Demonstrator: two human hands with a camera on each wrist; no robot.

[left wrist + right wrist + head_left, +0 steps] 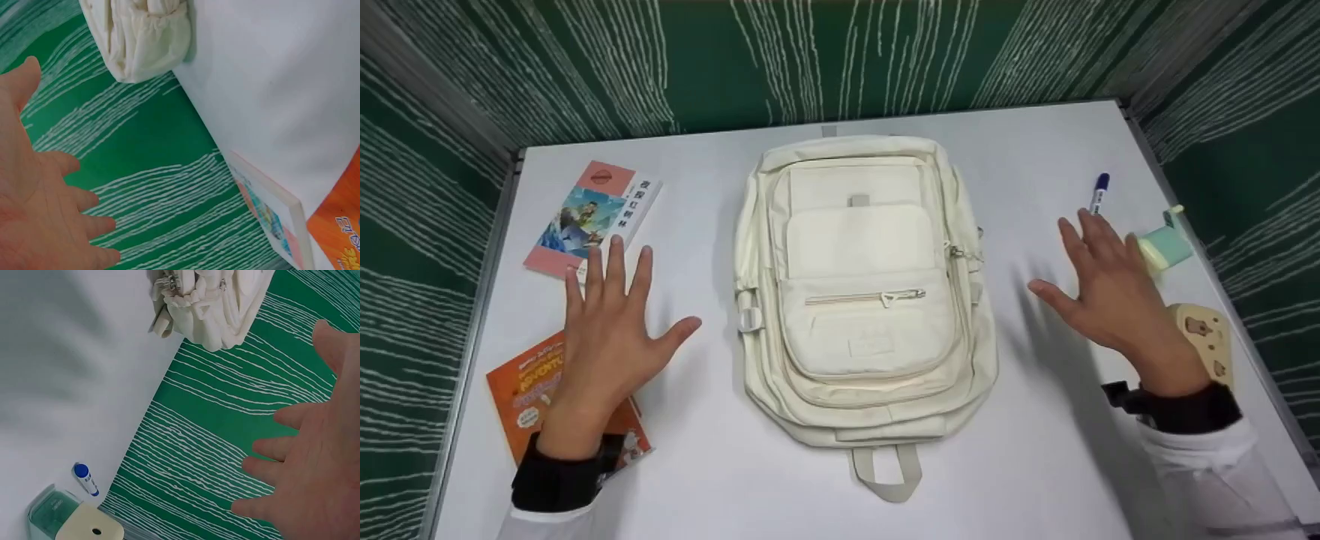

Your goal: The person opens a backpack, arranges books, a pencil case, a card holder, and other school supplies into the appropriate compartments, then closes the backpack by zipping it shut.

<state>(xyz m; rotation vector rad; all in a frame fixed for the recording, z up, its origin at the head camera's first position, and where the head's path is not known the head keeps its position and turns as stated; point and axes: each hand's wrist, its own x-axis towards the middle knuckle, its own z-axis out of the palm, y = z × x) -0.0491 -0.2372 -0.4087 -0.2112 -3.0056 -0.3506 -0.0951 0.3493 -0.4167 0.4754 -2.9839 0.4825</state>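
A cream backpack (870,322) lies flat in the middle of the white table, its front pockets facing up and its grab loop toward me. Fingers spread and holding nothing, my left hand (607,337) hovers left of it, overlapping an orange book (529,382) and the edge of a pink-covered book (585,217) in the head view. On the other side my right hand (1110,292) is also spread and holds nothing. Around it are a blue-capped marker (1100,193), a mint-green and yellow object (1166,246) and a cream case with bear pictures (1207,337), partly hidden by the wrist.
Green panels with white wavy lines (840,60) stand behind the table (690,480) and along both sides. A metal zipper pull (960,253) hangs at the backpack's right side. Black camera bands (1185,409) wrap both wrists.
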